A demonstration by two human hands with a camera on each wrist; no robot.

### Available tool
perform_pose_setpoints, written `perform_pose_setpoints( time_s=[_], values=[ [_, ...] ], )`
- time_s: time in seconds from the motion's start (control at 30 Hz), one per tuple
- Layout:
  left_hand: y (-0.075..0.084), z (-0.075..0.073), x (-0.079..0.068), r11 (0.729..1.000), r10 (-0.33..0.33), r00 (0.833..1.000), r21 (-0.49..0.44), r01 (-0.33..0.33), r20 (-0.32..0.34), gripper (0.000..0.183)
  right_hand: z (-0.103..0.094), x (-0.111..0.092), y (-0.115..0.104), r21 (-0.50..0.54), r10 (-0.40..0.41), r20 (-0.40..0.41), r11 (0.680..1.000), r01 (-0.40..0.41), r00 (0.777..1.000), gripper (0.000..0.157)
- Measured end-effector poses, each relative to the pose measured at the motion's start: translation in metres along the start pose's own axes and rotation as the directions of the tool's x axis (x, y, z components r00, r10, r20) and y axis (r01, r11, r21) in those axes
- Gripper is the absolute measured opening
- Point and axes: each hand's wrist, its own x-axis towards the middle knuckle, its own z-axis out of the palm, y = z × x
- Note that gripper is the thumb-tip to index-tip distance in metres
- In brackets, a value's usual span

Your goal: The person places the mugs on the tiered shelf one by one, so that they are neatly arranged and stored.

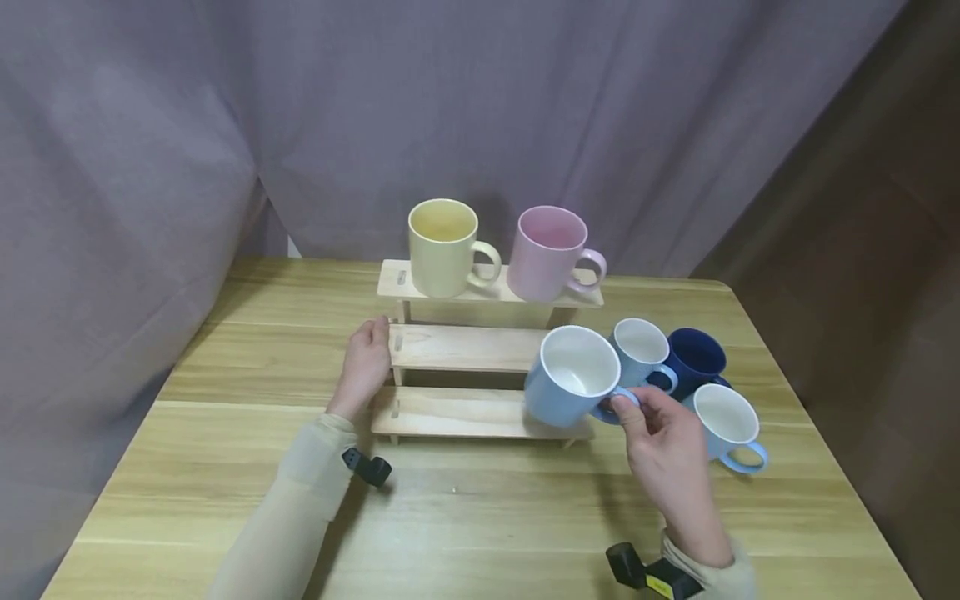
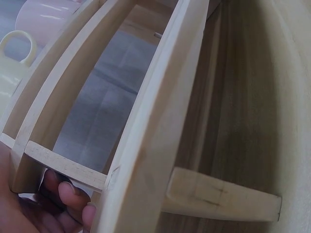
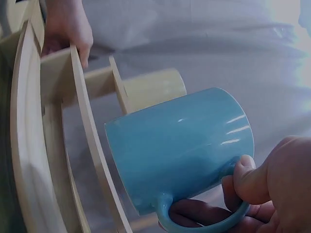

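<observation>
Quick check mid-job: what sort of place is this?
Likely a curtained-off recording setup, not a working kitchen: a grey curtain hangs behind a wooden table, and small black wrist cameras are worn.

Blue mug in right grip

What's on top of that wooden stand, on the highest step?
A yellow mug and a pink mug stand upright on the top step. They cover the part right under them, so that can't be seen.

head cam looks fwd/down on rack; l wrist cam v close alongside; r wrist cam near blue mug, facing l; wrist views share yellow mug.
</observation>
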Motion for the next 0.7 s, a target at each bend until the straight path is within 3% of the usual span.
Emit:
perform_pose_setpoints(
  time_s=[0.23,0.47,0.7],
  values=[
    [0.000,0.000,-0.001,1.000,0.014,1.000,-0.013,-0.014,-0.007,0.047,0.025,0.015,-0.017,0.024,-0.035,0.083,0.999,0.033,0.996,0.019],
    [-0.001,0.001,0.000,1.000,0.011,1.000,-0.020,-0.012,-0.010,0.049,0.055,0.029,-0.025,0.106,-0.084,0.113,0.992,0.072,0.990,0.014],
    [-0.001,0.000,0.001,1.000,-0.008,1.000,-0.024,0.008,-0.009,0.049,0.078,0.038,-0.028,0.160,-0.075,0.136,0.986,0.053,0.988,0.015]
  ],
)
